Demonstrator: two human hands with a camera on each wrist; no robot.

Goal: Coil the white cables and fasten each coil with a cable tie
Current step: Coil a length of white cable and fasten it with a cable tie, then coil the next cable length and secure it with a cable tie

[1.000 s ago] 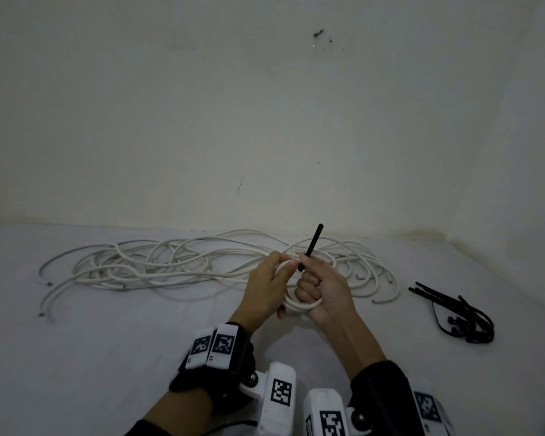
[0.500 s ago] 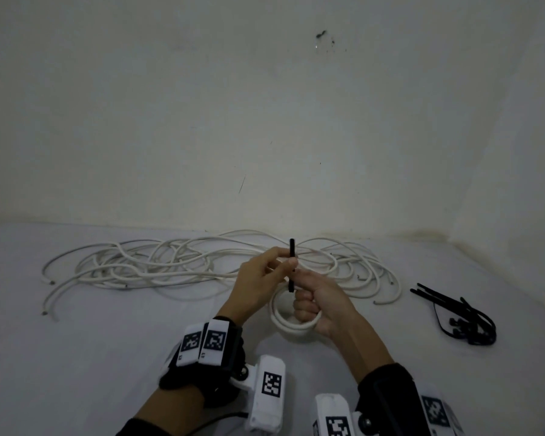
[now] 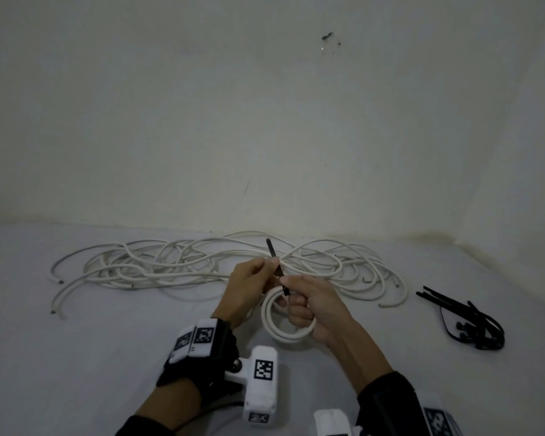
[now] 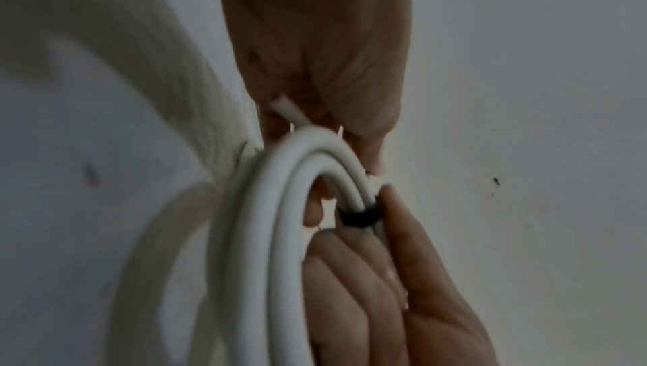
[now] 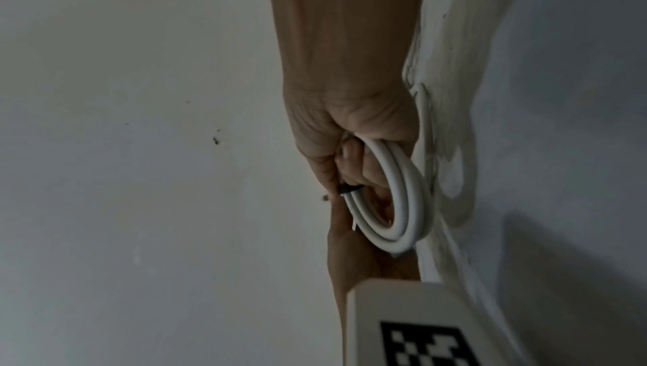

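A small white cable coil [image 3: 288, 333] hangs in front of me, and my right hand [image 3: 296, 297] grips it with its fingers curled through the loop. A black cable tie [image 3: 276, 262] is wrapped round the coil under my right thumb, its tail sticking up and to the left. My left hand [image 3: 269, 267] pinches that tail. In the left wrist view the tie's band [image 4: 360, 217] crosses the coil [image 4: 262, 233] strands beside the right hand's fingers [image 4: 402, 289]. In the right wrist view the coil [image 5: 402, 200] sits in my fist with the tie [image 5: 346, 188] at its edge.
A long tangle of loose white cables [image 3: 170, 262] lies along the foot of the wall behind my hands. A bundle of black cable ties [image 3: 472, 322] lies on the white surface to the right. The wall corner closes the far right.
The tie's tail has swung from leaning right to leaning left. Both hands have come lower and nearer to me, and more of the coil shows below the right hand.
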